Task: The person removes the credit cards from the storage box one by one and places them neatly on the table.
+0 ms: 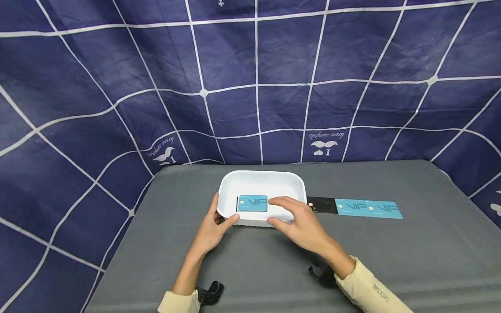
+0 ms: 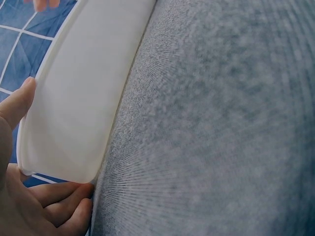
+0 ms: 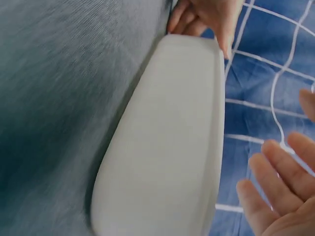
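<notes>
A white rectangular tray with rounded corners sits on the grey cloth surface. My left hand grips its left end, the thumb at the near rim and the other fingers around the side; the left wrist view shows those fingers curled at the tray's lower corner. Inside the tray lies a blue VIP card, with a dark edge showing beneath it. Over the tray's right part hovers my right hand, thumb and fingers spread, with nothing between them. Its fingers look relaxed in the right wrist view.
To the right of the tray, a black card and two blue VIP cards lie in a row, the black one closest to the tray. A blue curtain with white grid lines hangs behind the grey table.
</notes>
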Tool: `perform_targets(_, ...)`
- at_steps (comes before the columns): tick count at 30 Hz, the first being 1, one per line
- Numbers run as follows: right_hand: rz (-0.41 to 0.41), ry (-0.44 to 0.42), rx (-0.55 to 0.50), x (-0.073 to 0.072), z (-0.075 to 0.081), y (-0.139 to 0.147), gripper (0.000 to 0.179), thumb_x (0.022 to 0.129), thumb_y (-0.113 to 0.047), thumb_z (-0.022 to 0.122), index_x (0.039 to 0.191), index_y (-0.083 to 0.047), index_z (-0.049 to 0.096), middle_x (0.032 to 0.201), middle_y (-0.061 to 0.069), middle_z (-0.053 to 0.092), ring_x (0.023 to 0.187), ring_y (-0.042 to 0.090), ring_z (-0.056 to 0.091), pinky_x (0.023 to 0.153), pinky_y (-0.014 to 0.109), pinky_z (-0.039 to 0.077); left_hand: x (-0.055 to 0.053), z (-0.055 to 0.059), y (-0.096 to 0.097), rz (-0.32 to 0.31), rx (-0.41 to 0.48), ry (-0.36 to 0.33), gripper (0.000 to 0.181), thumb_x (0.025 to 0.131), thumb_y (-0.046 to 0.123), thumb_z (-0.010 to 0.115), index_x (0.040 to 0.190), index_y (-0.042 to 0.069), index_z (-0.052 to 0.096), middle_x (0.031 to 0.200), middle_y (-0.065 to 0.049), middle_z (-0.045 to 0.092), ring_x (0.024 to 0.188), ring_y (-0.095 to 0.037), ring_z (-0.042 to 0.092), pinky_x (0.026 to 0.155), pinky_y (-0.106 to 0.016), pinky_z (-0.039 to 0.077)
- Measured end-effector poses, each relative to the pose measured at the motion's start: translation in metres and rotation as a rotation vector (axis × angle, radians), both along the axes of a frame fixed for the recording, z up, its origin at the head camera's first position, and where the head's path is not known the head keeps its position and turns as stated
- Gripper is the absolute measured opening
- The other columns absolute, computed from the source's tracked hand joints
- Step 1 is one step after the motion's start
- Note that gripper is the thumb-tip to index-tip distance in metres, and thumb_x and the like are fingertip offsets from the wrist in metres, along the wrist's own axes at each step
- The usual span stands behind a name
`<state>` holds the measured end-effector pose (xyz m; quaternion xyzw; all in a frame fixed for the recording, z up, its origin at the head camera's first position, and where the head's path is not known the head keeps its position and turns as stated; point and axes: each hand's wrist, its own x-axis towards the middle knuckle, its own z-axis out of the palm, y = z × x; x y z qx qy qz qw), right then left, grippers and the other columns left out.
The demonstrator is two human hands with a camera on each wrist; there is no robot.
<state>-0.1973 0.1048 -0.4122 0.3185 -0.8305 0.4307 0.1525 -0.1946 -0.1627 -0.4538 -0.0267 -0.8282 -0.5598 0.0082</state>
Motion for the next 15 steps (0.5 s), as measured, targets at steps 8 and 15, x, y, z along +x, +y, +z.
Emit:
perform_targets(8,0.003,-0.021,0.059,-0.031,0.000,-0.035,0.033,0.087,-0.016,0.077,0.116,-0.003,0.070,0.116,0.006,0.069,0.111,0.023,0.063,0.094,0.044,0.045,-0.003,-0.002,-0.001,0.001,0.004,0.007,0.102,0.089,0.033,0.076,0.159,0.009,0.006,0.145,-0.025,0.045,0.128,-0.034,0.050,0.096,-0.047,0.043)
perform_targets(15,-0.005,-0.217,0.157,-0.073,-0.017,-0.052,0.042,0.089,-0.017,0.074,0.125,0.002,0.065,0.127,0.013,0.064,0.122,0.029,0.056,0.102,0.044,0.040,-0.002,-0.001,0.000,0.002,-0.005,0.003,0.101,0.090,0.035,0.075,0.159,0.009,0.006,0.140,-0.024,0.051,0.122,-0.031,0.054,0.095,-0.047,0.043)
